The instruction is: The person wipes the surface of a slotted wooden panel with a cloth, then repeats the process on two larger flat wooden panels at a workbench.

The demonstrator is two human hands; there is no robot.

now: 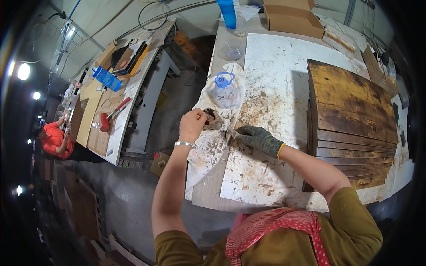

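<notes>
Right hand (pixel 258 140) perhaps at cloth's (pixel 205 155) edge

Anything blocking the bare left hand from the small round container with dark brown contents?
Nothing visible: the left hand is at the container, on its left side. The clear plastic bottle with blue handle stands beyond, out of that path.

Worktable (pixel 212 200); stained white board (pixel 277 57); brown panel stack (pixel 355 99), right; whitish cloth (pixel 205 156), left; open cardboard box (pixel 293 23), far end
</notes>
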